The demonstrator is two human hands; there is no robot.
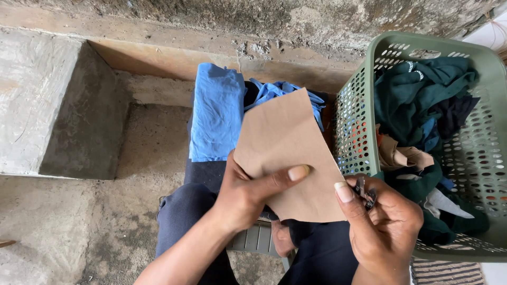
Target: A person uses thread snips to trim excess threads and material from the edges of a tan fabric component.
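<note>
While I sit over the concrete floor, this is how my work stands.
Step in hand: my judgement is trimming, with the cut under way at the lower right edge.
Left hand: clamped on the flat tan piece of stiff fabric, thumb on top.
Right hand: closed round small dark scissors, touching that edge.
Next move: probably steady tension and a square blade.
Fabric's look: smooth, plain, uncreased, angular, held above my lap.
Nearby: green perforated plastic laundry basket of clothes at right; folded blue cloth beyond.
</note>
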